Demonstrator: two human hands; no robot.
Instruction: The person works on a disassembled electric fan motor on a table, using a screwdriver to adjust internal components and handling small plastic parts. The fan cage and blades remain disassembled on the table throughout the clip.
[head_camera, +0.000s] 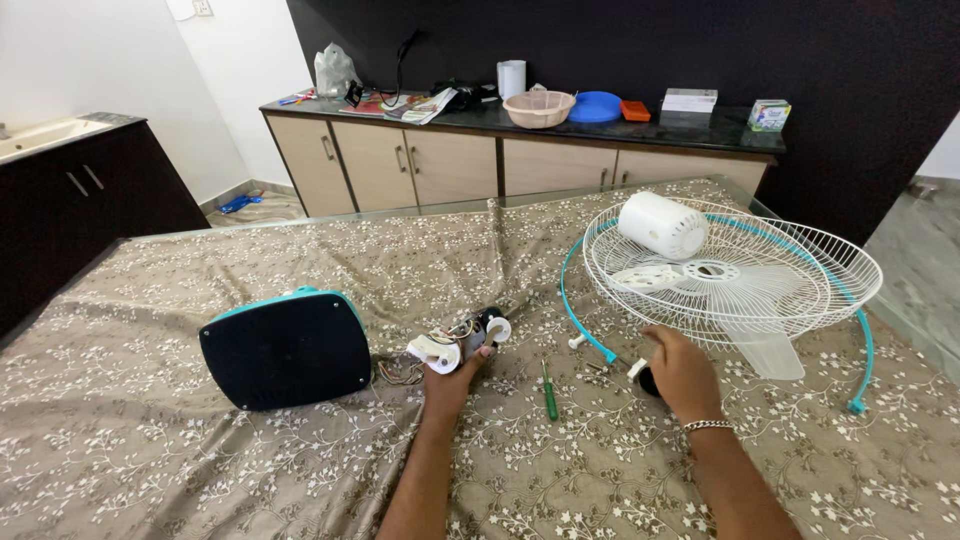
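My left hand (449, 380) grips a small fan motor assembly (462, 338) with white plastic parts and loose wires, held on the patterned cloth. The wires trail left toward a dark fan base with a teal rim (285, 348). My right hand (678, 370) rests on the cloth over a small black-and-white part (641, 374); its fingers curl around it. A green screwdriver (549, 391) lies between my hands. Just beyond the right hand sits a white wire fan guard (733, 268) holding white fan blades and a white motor cover (661, 224).
A teal guard ring (576, 315) curves around the wire guard. The table wears a brown floral cloth (200, 460). Behind it a dark counter (700, 130) carries a basket, a blue plate, boxes and papers. A dark cabinet stands at the left.
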